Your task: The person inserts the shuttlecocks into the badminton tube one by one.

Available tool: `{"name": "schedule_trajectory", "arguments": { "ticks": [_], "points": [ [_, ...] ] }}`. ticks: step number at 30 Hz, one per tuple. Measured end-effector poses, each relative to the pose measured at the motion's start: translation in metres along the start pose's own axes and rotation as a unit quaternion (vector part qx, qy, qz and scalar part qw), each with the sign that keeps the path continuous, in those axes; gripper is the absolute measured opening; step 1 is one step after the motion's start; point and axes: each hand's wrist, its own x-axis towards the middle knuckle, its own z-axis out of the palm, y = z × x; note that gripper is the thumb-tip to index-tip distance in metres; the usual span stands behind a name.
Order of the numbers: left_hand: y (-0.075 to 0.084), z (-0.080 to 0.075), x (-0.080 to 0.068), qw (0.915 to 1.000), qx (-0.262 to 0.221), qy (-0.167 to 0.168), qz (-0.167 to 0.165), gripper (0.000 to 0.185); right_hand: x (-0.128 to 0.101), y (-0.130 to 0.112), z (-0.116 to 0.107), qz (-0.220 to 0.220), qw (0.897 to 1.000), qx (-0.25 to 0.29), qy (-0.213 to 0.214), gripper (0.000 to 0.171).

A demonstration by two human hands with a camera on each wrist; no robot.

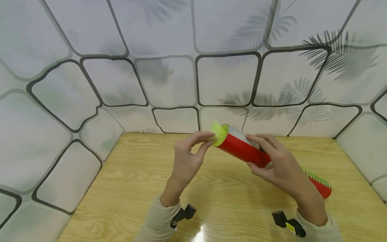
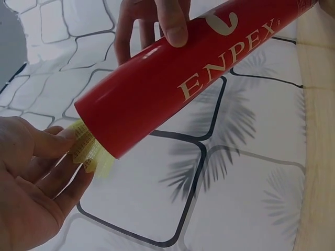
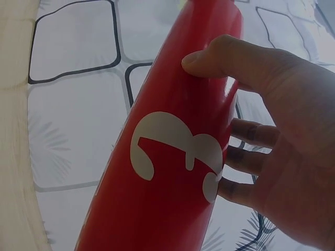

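Observation:
A red shuttlecock tube [image 1: 242, 149] with pale ENPEX lettering is tilted above the table, its mouth up and to the left. My right hand [image 1: 278, 164] grips it around the middle, and the right wrist view shows the thumb [image 3: 199, 63] on one side and the fingers on the other. A yellow shuttlecock [image 2: 86, 149] sticks partly out of the mouth, skirt outward. My left hand [image 1: 188, 156] pinches the skirt's edge between thumb and fingers. The rest of the shuttlecock is hidden inside the tube. The tube's green-dotted lower end [image 1: 320, 185] shows beyond my right forearm.
A wood-grain table [image 1: 130, 188] lies beneath both hands. Behind it and along the sides stands a pale wall covering [image 1: 169, 80] with dark rounded outlines and leaf shadows. Small black camera mounts [image 1: 188, 211] sit on both wrists.

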Motion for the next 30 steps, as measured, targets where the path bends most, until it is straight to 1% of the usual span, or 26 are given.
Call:
{"name": "schedule_trajectory", "arguments": {
  "ticks": [5,8,13,18,21,25,30],
  "points": [
    [-0.003,0.002,-0.001,0.9999,-0.003,-0.016,0.000,0.020,0.002,-0.001,0.001,-0.004,1.000,-0.001,0.001,0.082],
    [-0.004,0.003,-0.002,0.9998,-0.006,-0.020,-0.002,0.019,0.001,0.000,0.001,-0.003,1.000,-0.006,0.000,0.082],
    [-0.007,0.005,-0.003,0.9998,-0.008,-0.013,-0.011,0.017,0.000,0.001,0.004,0.002,1.000,-0.017,-0.002,0.081],
    [-0.010,0.008,-0.004,0.9996,-0.017,-0.013,-0.019,0.017,0.000,0.003,0.005,-0.006,1.000,-0.025,-0.001,0.080],
    [-0.010,0.010,-0.003,0.9992,-0.026,-0.025,-0.014,0.018,0.001,0.003,0.003,-0.007,1.000,-0.025,0.001,0.081],
    [-0.011,0.010,-0.003,0.9977,-0.039,-0.054,-0.011,0.020,0.001,0.003,0.002,-0.007,1.000,-0.019,0.001,0.082],
    [-0.013,0.007,-0.005,0.9951,-0.041,-0.088,-0.017,0.023,0.000,0.004,0.004,-0.003,1.000,-0.014,-0.003,0.082]
  ]
}}
